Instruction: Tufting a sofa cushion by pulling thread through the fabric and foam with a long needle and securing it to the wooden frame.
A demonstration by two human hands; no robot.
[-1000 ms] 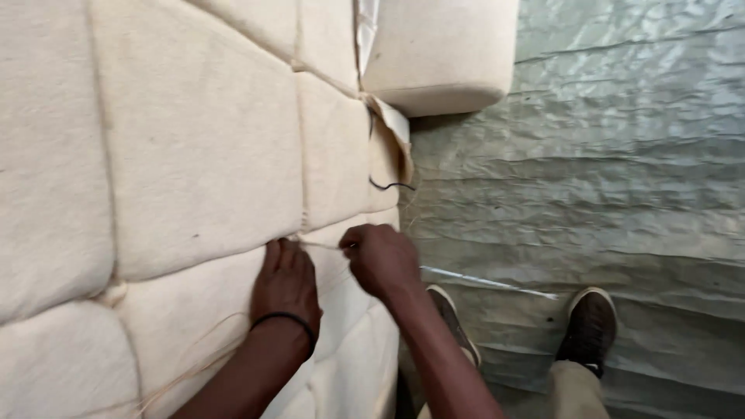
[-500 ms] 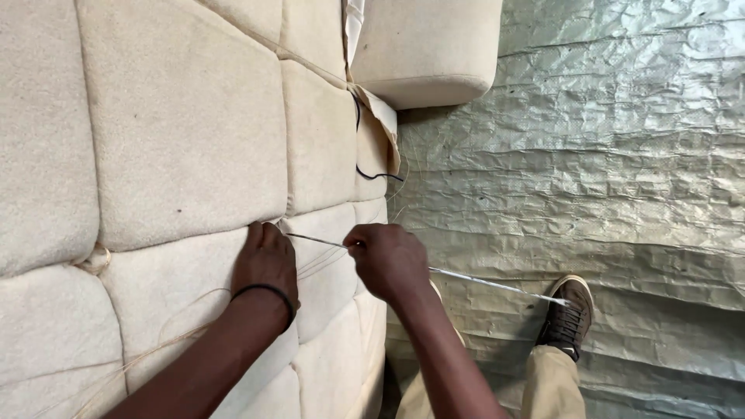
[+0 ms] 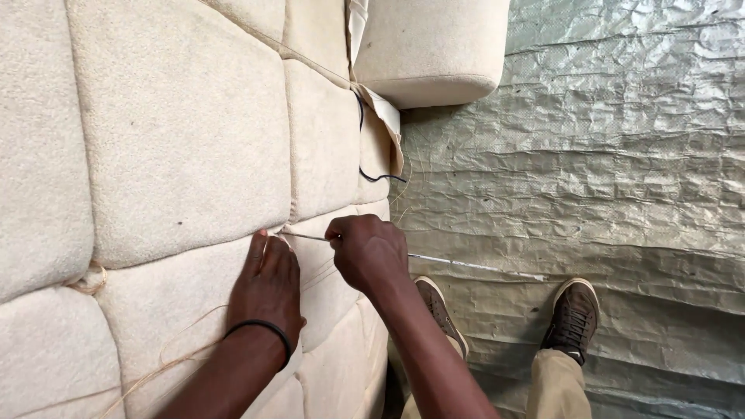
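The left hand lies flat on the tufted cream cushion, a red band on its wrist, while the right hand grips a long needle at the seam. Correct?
Not quite: in the head view the band on the left hand's wrist is black, not red. The rest holds: that hand lies flat on the cushion, and the right hand grips the long needle at the seam.

A cream, tufted upholstered cushion panel (image 3: 178, 147) with deep seams carries loose straw-coloured twine (image 3: 174, 357). Beside it, the floor under a crinkled silver-grey plastic sheet (image 3: 605, 178) bears two brown lace-up shoes (image 3: 573, 318).
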